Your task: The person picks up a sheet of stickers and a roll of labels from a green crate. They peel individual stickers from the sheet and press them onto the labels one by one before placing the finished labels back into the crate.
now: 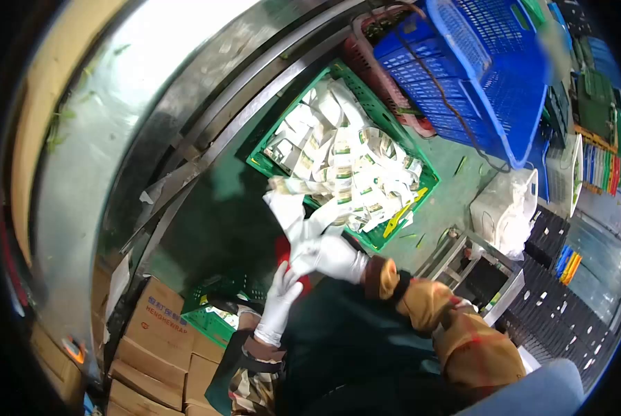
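Note:
Both my hands wear white gloves and are close together in front of my body. My right hand [334, 258] is closed on a white strip of printed labels [300, 187], which runs up toward the green crate [400, 145]. Motion blurs the strip and fingers there. Just below and left, my left hand [277, 305] has its fingers bent near the right hand; what they hold is hard to make out. Something red [282, 249] shows between and behind the hands. A tangled heap of printed label strips [355, 166] fills the crate, with a yellow piece [397, 218] at its edge.
A metal-edged table [206, 90] runs along the left. Blue baskets [477, 76] and a red basket [366, 62] stand at the upper right. Cardboard boxes [154, 322] and a smaller green crate [210, 322] are lower left. A metal frame [456, 260] stands right of me.

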Available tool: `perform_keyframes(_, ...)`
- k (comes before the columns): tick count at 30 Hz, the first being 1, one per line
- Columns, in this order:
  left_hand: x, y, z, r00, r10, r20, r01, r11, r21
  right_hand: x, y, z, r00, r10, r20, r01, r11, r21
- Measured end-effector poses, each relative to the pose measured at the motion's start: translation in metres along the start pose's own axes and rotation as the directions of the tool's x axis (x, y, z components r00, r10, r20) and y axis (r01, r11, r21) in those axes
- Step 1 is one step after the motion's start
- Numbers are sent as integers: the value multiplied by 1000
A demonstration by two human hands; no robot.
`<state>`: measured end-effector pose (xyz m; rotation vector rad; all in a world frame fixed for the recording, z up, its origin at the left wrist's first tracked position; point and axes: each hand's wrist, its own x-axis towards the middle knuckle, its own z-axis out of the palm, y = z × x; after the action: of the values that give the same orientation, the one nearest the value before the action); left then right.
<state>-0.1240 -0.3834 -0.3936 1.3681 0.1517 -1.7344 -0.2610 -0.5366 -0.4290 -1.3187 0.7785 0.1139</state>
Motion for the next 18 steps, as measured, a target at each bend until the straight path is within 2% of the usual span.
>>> perform_keyframes(1,-3,6,7,993,77,85,-78,997,17,-9,-16,15,999,-21,39,20,999,43)
perform_keyframes(2,-15,12,5,988,11,153,-23,997,74,-20,-49,22,1000,7,-15,-5,986,168)
perform_keyframes(3,-26,15,7,994,-25,111,22,999,30,-30,-80,28,997,37,-62,-17,957,290)
perform_keyframes(4,-38,23,12,995,-8,96,2,998,58,-36,-94,39,998,68,-11,-42,738,673)
perform_keyframes(5,-51,32,18,997,11,82,-18,996,86,-43,-108,45,999,30,-26,-2,687,726)
perform_keyframes(7,-69,45,29,966,257,30,-247,885,395,-62,-159,43,998,67,-11,-28,554,832)
perform_keyframes(8,-79,51,34,926,377,31,-333,774,538,-69,-169,46,990,50,-130,21,870,493)
perform_keyframes(11,-111,89,51,875,466,135,-442,649,619,-101,-195,54,996,-29,-82,59,922,382)
perform_keyframes(12,-122,100,55,853,492,173,-477,603,639,-112,-200,58,981,-127,-149,165,944,284)
perform_keyframes(14,-136,93,41,818,563,116,-506,609,611,-142,-211,62,940,-270,-208,293,952,87)
perform_keyframes(17,-169,111,68,805,593,29,-542,714,443,-177,-218,75,857,-451,-248,433,892,-127)
perform_keyframes(18,-167,115,69,852,522,38,-518,830,206,-189,-219,76,825,-508,-248,473,860,-189)
